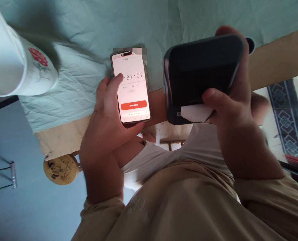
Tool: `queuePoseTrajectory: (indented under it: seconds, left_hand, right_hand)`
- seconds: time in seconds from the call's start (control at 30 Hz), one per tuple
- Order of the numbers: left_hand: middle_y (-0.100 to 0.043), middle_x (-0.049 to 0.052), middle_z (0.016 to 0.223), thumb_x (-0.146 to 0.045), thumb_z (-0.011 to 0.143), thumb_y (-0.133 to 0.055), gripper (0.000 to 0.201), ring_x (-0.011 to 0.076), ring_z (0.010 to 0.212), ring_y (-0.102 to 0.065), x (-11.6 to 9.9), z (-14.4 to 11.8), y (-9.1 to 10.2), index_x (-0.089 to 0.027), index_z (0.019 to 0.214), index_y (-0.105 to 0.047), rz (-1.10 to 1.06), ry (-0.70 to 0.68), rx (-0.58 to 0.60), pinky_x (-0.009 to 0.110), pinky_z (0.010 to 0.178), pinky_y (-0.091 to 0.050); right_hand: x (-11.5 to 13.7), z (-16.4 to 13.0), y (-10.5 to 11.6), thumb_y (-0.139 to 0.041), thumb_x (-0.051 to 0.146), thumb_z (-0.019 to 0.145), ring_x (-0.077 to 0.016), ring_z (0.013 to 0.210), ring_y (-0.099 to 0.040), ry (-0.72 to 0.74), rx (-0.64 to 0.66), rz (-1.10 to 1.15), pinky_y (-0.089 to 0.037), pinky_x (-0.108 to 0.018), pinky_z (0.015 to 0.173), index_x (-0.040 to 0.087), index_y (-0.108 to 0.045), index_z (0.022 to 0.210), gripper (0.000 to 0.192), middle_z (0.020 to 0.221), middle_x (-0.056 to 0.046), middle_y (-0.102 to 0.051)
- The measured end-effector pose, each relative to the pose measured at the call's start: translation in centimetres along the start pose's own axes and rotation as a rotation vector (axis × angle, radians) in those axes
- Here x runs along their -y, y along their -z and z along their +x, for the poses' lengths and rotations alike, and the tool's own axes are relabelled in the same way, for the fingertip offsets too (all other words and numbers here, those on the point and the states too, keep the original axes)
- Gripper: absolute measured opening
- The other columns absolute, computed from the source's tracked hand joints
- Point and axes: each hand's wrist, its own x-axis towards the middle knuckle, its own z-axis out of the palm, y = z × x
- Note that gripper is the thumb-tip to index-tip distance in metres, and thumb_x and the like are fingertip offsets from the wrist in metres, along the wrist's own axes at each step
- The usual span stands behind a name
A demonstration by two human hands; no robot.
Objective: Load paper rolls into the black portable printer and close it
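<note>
Head view: our left hand [108,110] grips a phone [131,87], right hand [229,97] clasps a dark device [201,72], both blocking the cloth-covered table [88,40]; white cup [15,63] stands left.

Left hand [106,113] raised before the chest, fingers curled into a grip, thumb [115,83] stretched forward across the front. Right hand [229,97] lifted slightly higher, fingers wrapped from behind, thumb [211,97] pressed against the near edge. Both forearms bare, angled upward from sleeved elbows.
</note>
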Motion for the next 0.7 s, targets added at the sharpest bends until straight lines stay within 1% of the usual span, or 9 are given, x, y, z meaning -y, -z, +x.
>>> queuePoseTrajectory:
  seconds: [0.07, 0.17, 0.3, 0.37, 0.43, 0.5, 0.57, 0.63, 0.7]
  left_hand:
    - [-0.040, 0.012, 0.172, -0.049, 0.059, -0.097, 0.121, 0.0416, 0.161, -0.042, -0.3, 0.2, 0.3, -0.037, 0.160, -0.030, 0.004, 0.038, 0.019, 0.064, 0.130, -0.045]
    - [-0.049, 0.010, 0.168, -0.048, 0.070, -0.090, 0.105, 0.0382, 0.155, -0.051, -0.5, 0.4, 0.7, -0.035, 0.158, -0.034, 0.012, 0.048, 0.023, 0.060, 0.130, -0.047]
    - [-0.052, 0.014, 0.165, -0.044, 0.064, -0.093, 0.111, 0.0418, 0.153, -0.053, -0.5, 0.5, 0.7, -0.028, 0.158, -0.035, 0.020, 0.055, 0.008, 0.067, 0.126, -0.049]
    - [-0.052, 0.012, 0.166, -0.038, 0.066, -0.092, 0.109, 0.0400, 0.154, -0.052, -0.6, 0.6, 0.7, -0.031, 0.159, -0.035, 0.023, 0.067, 0.002, 0.065, 0.128, -0.048]
    - [-0.055, 0.006, 0.164, -0.033, 0.074, -0.087, 0.097, 0.0346, 0.153, -0.054, -0.8, 0.7, 0.5, -0.038, 0.157, -0.037, 0.027, 0.099, -0.019, 0.059, 0.129, -0.049]
    - [-0.057, 0.002, 0.161, -0.031, 0.081, -0.082, 0.086, 0.0303, 0.152, -0.056, -0.7, 0.8, 0.3, -0.043, 0.154, -0.040, 0.029, 0.131, -0.041, 0.056, 0.128, -0.051]
    - [-0.054, 0.004, 0.162, -0.039, 0.081, -0.083, 0.082, 0.0316, 0.154, -0.052, -0.6, 0.9, 0.0, -0.041, 0.153, -0.043, 0.032, 0.108, -0.093, 0.057, 0.128, -0.051]
    - [-0.048, 0.008, 0.163, -0.052, 0.077, -0.086, 0.085, 0.0353, 0.158, -0.045, -0.6, 0.9, -0.4, -0.034, 0.150, -0.048, 0.012, 0.029, -0.179, 0.060, 0.130, -0.047]
    - [-0.047, 0.010, 0.160, -0.066, 0.077, -0.082, 0.080, 0.0365, 0.159, -0.041, -1.2, 0.8, -0.8, -0.029, 0.142, -0.055, -0.081, -0.020, -0.278, 0.060, 0.133, -0.041]
  right_hand:
    - [0.1, 0.0, 0.0, -0.081, 0.069, 0.077, -0.0142, 0.126, -0.063, -0.007, -0.002, -0.010, -0.060, -0.032, 0.113, 0.051, -0.048, 0.149, 0.082, 0.140, 0.008, -0.058]
    - [0.1, 0.1, -0.1, -0.081, 0.068, 0.077, -0.0141, 0.124, -0.063, -0.001, -0.015, -0.010, -0.060, -0.031, 0.111, 0.046, -0.049, 0.149, 0.081, 0.138, 0.006, -0.059]
    - [-0.1, 0.3, -0.1, -0.082, 0.063, 0.079, -0.0123, 0.121, -0.063, 0.033, 0.000, 0.023, -0.059, -0.028, 0.108, 0.048, -0.052, 0.147, 0.076, 0.135, 0.007, -0.059]
    - [-0.3, 0.4, -0.1, -0.081, 0.065, 0.078, -0.0134, 0.121, -0.062, 0.055, 0.003, 0.032, -0.059, -0.030, 0.109, 0.048, -0.052, 0.146, 0.076, 0.134, 0.007, -0.059]
    - [-0.5, 0.5, -0.1, -0.080, 0.066, 0.078, -0.0147, 0.123, -0.062, 0.071, 0.006, 0.011, -0.058, -0.033, 0.112, 0.047, -0.051, 0.147, 0.077, 0.135, 0.006, -0.058]
    - [-0.8, 0.7, -0.1, -0.079, 0.065, 0.080, -0.0137, 0.123, -0.061, 0.095, 0.016, 0.006, -0.058, -0.031, 0.111, 0.046, -0.050, 0.148, 0.076, 0.134, 0.005, -0.058]
    - [-1.1, 0.8, 0.0, -0.079, 0.062, 0.082, -0.0106, 0.118, -0.062, 0.141, 0.037, 0.041, -0.058, -0.026, 0.106, 0.047, -0.051, 0.148, 0.073, 0.130, 0.005, -0.058]
    - [-1.3, 1.0, 0.0, -0.080, 0.059, 0.083, -0.0079, 0.111, -0.062, 0.184, 0.052, 0.075, -0.058, -0.022, 0.099, 0.047, -0.052, 0.147, 0.071, 0.126, 0.005, -0.058]
    - [-1.3, 1.2, 0.0, -0.081, 0.058, 0.083, -0.0065, 0.106, -0.062, 0.183, 0.056, 0.087, -0.058, -0.020, 0.093, 0.045, -0.052, 0.147, 0.071, 0.123, 0.005, -0.058]
